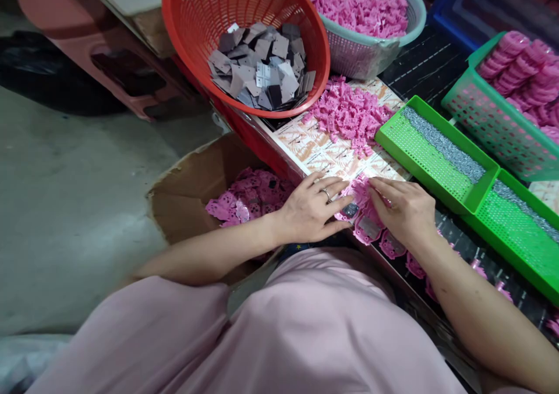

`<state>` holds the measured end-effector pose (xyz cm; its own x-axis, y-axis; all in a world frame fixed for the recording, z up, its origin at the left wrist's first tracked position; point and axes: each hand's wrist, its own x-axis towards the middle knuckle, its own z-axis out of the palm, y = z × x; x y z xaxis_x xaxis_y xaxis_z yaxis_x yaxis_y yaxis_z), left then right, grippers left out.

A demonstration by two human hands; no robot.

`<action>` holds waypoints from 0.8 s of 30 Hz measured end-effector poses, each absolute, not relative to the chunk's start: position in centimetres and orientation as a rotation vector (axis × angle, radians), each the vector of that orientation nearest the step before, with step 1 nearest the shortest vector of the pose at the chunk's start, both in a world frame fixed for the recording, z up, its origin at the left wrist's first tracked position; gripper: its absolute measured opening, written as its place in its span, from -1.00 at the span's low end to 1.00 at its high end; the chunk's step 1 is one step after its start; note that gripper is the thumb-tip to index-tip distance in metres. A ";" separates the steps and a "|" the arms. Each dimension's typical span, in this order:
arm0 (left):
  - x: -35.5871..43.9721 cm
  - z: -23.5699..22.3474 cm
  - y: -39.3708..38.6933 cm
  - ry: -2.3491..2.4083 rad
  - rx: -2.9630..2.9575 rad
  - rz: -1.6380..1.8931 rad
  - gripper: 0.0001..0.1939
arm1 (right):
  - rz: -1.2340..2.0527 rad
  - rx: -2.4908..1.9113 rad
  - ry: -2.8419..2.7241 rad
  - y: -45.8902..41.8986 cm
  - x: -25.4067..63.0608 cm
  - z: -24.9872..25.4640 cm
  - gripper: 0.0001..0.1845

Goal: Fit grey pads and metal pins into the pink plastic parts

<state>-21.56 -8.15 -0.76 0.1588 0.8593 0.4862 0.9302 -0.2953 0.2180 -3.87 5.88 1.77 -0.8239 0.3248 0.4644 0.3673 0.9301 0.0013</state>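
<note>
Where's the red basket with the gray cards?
In the head view, the red plastic basket sits at the top, above the left hand, beside the lilac basket of pink pieces.

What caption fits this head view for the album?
Left hand and right hand on pink plastic pieces beside a red basket.

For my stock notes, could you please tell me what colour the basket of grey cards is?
The basket is red, best seen in the head view.
</note>
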 end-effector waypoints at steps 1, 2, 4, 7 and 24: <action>-21.4 -1.0 -8.4 -1.782 -2.288 -0.784 -0.54 | -0.163 -0.482 -2.609 5.8 -4.1 1.7 -0.82; -21.2 -1.2 -8.5 -1.784 -2.291 -0.770 -0.52 | -0.199 -0.467 -2.606 5.7 -4.4 1.7 -0.82; -21.1 -1.6 -8.5 -1.788 -2.300 -0.772 -0.50 | -0.259 -0.448 -2.640 5.8 -4.8 1.7 -0.81; -21.1 -2.0 -8.4 -1.776 -2.300 -0.774 -0.53 | -0.305 -0.435 -2.728 5.8 -5.0 2.0 -0.80; -21.2 -1.6 -7.8 -1.792 -2.287 -0.745 -0.45 | -0.288 -0.572 -2.711 5.2 -3.8 4.5 -0.73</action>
<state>-21.15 -7.83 -1.56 0.1668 0.8713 0.4615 0.9417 -0.2795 0.1874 -3.82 5.24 4.49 -0.8557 0.3513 0.3800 0.4232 0.8976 0.1233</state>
